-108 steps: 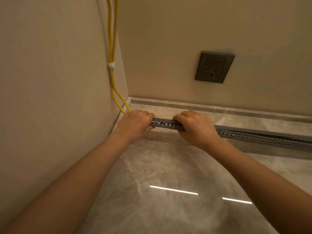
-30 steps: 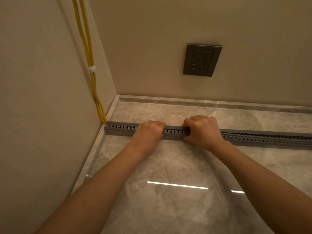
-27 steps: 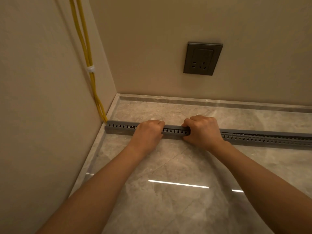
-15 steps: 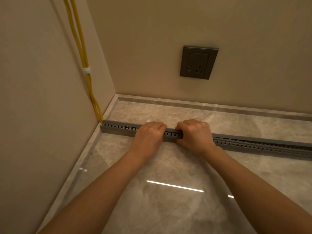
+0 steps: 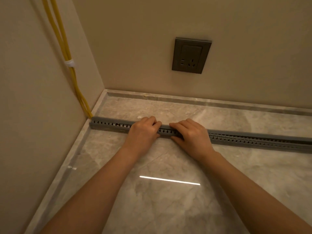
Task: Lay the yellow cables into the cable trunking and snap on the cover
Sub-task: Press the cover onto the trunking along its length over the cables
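At the fingers (image 5: pixel 152 121): left hand (image 5: pixel 143 132) and right hand (image 5: pixel 190 134) are both clenched over the flat grey plastic cover strip (image 5: pixel 114 119). Fingers hook across its top, and the right thumb sits against the slotted near wall. Hands are close together, not touching, with a short bit of cover showing between them. Reads as pressing the cover down onto the long grey slotted plastic cable trunking (image 5: pixel 108 124).

Progress, my read:
- Cable lay looks done at this end. The two yellow cables (image 5: pixel 70 78) drop down the left wall, bundled by a white tie (image 5: pixel 69 63), and vanish into the trunking end at the wall foot. No yellow shows along the run. Can't see inside, so can't confirm how they sit.
- Cover from the wall end up to the left hand looks flush and seated.
- Right of the right hand it looks not fully down: a dark gap line and a doubled row of slots run toward the frame edge. That longer stretch is what's left to snap. Far end is out of frame.

Trunking itself lies straight on the glossy grey marble floor (image 5: pixel 168 208). Its left end is butted at the beige left wall (image 5: pixel 33 115), and it runs right, apart from the back wall. The near wall carries one row of keyhole-shaped slots. No visible kink or damage. A dark grey wall socket (image 5: pixel 191 55) sits on the back wall above, not involved.
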Demonstrator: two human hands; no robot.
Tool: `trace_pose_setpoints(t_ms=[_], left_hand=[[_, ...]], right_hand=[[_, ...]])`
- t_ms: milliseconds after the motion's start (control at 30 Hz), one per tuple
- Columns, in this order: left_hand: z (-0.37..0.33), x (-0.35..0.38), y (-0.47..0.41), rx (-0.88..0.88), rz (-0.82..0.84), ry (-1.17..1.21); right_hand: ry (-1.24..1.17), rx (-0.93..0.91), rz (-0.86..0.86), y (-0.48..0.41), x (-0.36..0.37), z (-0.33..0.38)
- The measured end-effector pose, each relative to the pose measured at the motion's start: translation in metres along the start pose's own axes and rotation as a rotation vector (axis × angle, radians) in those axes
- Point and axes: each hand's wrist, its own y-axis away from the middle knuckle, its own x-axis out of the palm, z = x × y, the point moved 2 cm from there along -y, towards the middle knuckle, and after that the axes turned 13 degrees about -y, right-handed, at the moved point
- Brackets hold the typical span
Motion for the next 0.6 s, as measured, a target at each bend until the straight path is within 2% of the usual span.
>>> trace_pose_setpoints(t_ms=[167, 367, 600], left_hand=[[0.008, 0.005, -0.006, 0.061, 0.004, 0.012], [0.013, 0.011, -0.013, 0.083, 0.005, 0.021], [0.016, 0.016, -0.016, 0.097, 0.009, 0.008]], right_hand=[[0.123, 0.029, -0.059, 0.020, -0.013, -0.010], [0.196, 0.057, -0.047, 0.012, -0.022, -0.008], [0.227, 0.160, 0.198, -0.012, -0.032, -0.012]])
